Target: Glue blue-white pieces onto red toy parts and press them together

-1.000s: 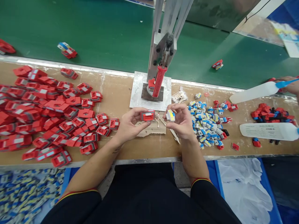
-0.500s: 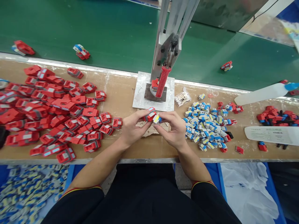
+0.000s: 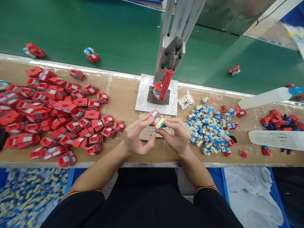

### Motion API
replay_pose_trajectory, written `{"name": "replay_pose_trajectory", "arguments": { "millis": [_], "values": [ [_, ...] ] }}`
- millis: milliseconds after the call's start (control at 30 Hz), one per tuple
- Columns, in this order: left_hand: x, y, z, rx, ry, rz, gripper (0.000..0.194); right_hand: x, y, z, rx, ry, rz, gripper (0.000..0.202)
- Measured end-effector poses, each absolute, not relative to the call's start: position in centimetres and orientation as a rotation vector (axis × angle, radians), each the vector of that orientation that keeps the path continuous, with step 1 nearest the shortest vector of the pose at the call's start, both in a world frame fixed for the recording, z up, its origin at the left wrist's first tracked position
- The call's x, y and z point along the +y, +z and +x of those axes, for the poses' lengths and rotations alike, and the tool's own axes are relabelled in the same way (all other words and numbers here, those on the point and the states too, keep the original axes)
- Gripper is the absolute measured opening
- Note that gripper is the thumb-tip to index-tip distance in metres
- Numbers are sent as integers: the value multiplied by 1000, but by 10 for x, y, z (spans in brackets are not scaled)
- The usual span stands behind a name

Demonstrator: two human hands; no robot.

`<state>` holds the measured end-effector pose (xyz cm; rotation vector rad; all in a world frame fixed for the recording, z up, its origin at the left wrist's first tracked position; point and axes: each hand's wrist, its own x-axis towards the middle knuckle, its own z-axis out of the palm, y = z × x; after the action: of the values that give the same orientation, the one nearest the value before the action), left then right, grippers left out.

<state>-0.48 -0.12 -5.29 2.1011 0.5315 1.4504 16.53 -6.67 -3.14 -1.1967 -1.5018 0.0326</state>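
In front of the press, my right hand (image 3: 177, 134) pinches a small white, blue and yellow plastic block (image 3: 159, 123) between thumb and fingers. Against its left end sits a red and grey plastic piece (image 3: 155, 114) with a pale patch on top. The two touch in one line; whether they are locked together I cannot tell. My left hand (image 3: 139, 134) has its fingers along the red piece's left side, their tips partly hidden, while its thumb stands well away. Beneath both hands lies a light wooden board (image 3: 145, 134), largely covered.
A hand press with a red lever (image 3: 167, 85) stands on a metal plate (image 3: 141, 103). Red pieces (image 3: 64, 106) are heaped left, white-blue blocks (image 3: 206, 126) right. Two white bottles (image 3: 263, 98) lie farther right. Behind runs a green belt (image 3: 123, 41) carrying several joined pieces (image 3: 92, 55).
The block and the red piece have come together in line. My left thumb has dropped away from the red piece. The pieces on the belt have shifted right.
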Motion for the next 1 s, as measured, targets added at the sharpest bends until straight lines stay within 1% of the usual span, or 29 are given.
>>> {"name": "replay_pose_trajectory", "arguments": {
  "millis": [33,100,200,267,300,400,433,533,633,833,1000],
  "values": [
    [-2,-53,-5,491,1443,2053,58,-67,-31,166,-1511,3,-1171,36],
    [-2,-55,-4,506,1444,1962,60,-68,-30,167,-1556,-23,-1118,44],
    [-1,-56,-3,561,1438,1869,53,-70,-26,174,-1656,78,-1066,46],
    [0,-52,-3,479,1403,1853,48,-70,-22,181,-1643,215,-1062,43],
    [1,-50,-4,418,1380,1842,49,-70,-20,184,-1617,287,-1070,47],
    [2,-42,-5,278,1299,1746,62,-69,-19,189,-1621,469,-1066,72],
    [2,-41,-5,247,1272,1709,64,-68,-19,190,-1656,508,-1046,73],
    [4,-40,-4,151,1233,1632,67,-66,-22,187,-1686,549,-968,65],
    [5,-40,-2,97,1246,1523,73,-66,-25,183,-1616,556,-934,69],
    [3,-38,-2,111,1243,1465,67,-66,-25,178,-1598,578,-889,68],
    [6,-42,-4,101,1284,1570,79,-68,-24,175,-1565,573,-880,64]
  ]
}}
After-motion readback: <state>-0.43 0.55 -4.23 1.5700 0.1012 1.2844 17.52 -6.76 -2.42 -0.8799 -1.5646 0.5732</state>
